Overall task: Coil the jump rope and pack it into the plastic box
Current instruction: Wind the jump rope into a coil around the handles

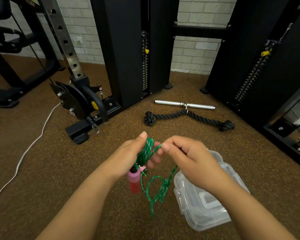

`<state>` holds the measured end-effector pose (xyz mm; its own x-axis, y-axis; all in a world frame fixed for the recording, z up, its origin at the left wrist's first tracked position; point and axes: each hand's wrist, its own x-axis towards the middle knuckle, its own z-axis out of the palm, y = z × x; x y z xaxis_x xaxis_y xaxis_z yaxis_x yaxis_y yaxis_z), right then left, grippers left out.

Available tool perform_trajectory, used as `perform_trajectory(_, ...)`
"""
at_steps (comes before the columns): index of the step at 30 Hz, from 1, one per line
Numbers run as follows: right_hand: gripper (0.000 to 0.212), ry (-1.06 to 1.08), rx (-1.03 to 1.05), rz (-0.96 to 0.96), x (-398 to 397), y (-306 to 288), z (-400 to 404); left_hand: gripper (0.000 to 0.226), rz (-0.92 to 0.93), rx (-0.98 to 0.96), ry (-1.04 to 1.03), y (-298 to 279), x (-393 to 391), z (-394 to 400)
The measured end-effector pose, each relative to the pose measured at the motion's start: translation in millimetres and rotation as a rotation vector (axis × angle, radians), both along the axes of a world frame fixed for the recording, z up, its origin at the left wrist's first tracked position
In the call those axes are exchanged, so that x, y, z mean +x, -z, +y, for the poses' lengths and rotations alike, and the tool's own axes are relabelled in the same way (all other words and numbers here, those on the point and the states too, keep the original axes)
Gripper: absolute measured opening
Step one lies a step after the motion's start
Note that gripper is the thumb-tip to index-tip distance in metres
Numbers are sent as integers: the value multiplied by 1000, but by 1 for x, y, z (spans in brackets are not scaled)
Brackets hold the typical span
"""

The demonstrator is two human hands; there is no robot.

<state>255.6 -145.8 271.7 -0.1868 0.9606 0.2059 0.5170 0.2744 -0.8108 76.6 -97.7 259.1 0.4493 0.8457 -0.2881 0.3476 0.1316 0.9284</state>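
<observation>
The green jump rope (pixel 146 151) is wound in several turns around the fingers of my left hand (pixel 133 153). Its pink handle (pixel 134 181) hangs below that hand. My right hand (pixel 184 156) pinches the free strand just right of the coil, thumb and forefinger closed on it. The rest of the rope dangles in loose loops between my forearms. The clear plastic box (pixel 194 201) lies on the floor under my right wrist, its lid partly hidden by my arm.
On the brown speckled floor ahead lie a black tricep rope (pixel 189 118) and a chrome bar handle (pixel 184 104). Black cable machine towers (pixel 128 49) stand behind and to the right. A white cord (pixel 33 144) runs along the floor at left.
</observation>
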Motion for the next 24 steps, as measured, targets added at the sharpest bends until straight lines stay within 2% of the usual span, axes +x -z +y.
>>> perform_trajectory(2,23,93,-24,54,6,2,3,62,-26,-27,93,-4,0,-1)
perform_trajectory(4,27,153,-76,86,9,5,6,52,-74,-67,180,-6,0,-2)
perform_trajectory(10,33,147,-261,265,7,13,10,34,-100,-130,367,-6,2,-1)
perform_trajectory(14,34,112,-562,611,11,16,11,29,-342,-234,164,-4,1,1)
perform_trajectory(17,42,-41,-732,816,22,18,10,26,-502,-244,-26,-4,-4,7)
perform_trajectory(20,38,-136,-734,647,27,21,8,26,-574,-216,-165,-6,-10,11)
perform_trajectory(22,31,-97,-716,553,26,24,8,27,-568,-192,-231,-6,-12,12)
perform_trajectory(24,24,-36,-699,547,24,28,10,29,-560,-182,-271,-5,-11,13)
